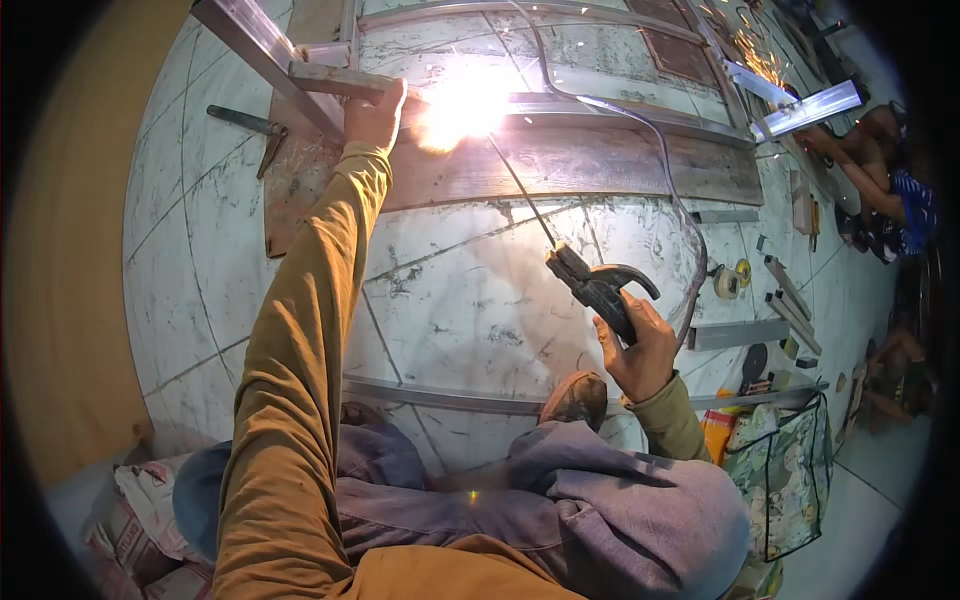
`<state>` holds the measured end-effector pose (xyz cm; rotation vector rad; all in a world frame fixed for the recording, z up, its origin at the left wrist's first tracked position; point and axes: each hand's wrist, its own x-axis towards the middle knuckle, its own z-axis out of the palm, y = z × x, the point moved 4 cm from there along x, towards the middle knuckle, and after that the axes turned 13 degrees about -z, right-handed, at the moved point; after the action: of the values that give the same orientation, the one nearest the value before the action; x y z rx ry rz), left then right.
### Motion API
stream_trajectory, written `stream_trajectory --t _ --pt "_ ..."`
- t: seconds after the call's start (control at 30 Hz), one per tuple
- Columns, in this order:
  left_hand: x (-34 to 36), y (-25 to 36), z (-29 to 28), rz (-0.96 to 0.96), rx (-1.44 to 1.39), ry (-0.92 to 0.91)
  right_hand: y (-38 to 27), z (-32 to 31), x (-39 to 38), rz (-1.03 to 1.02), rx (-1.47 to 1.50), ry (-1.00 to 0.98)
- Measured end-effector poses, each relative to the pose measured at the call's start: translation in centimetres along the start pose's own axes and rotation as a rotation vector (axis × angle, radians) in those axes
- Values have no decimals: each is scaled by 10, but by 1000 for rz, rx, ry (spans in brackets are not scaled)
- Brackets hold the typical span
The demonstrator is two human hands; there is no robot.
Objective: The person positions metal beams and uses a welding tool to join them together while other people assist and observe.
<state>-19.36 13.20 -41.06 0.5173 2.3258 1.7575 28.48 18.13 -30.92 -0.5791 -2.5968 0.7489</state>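
My left hand (372,118) grips a short rusty-looking bar (330,78) against the upright metal tube (245,50), just left of a very bright welding glare. My right hand (640,342) holds a black electrode holder (590,288), with a long thin rod (520,185) reaching up-left into the glare, whose contact point is hidden. A dark cable (680,208) runs from beside that hand up over the metal frame (640,118). A wide worn board (680,170) lies under the frame. A clamp-like tool (240,120) lies left of my left hand.
At right, a co-worker (880,185) works by sparks and bright tubing; another person (890,380) is lower down. Metal offcuts (738,333), tape rolls (728,282) and a patterned bag (775,480) lie at right. A long bar (450,398) crosses before my legs; sacks (150,500) sit lower left.
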Motion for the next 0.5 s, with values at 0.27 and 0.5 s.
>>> stream_trajectory --t 0.27,0.5 --pt "-22 14 23 -160 -256 -70 2 -25 -10 -52 43 156" --pt "-28 27 8 -235 -516 -184 2 -34 -18 31 133 15"
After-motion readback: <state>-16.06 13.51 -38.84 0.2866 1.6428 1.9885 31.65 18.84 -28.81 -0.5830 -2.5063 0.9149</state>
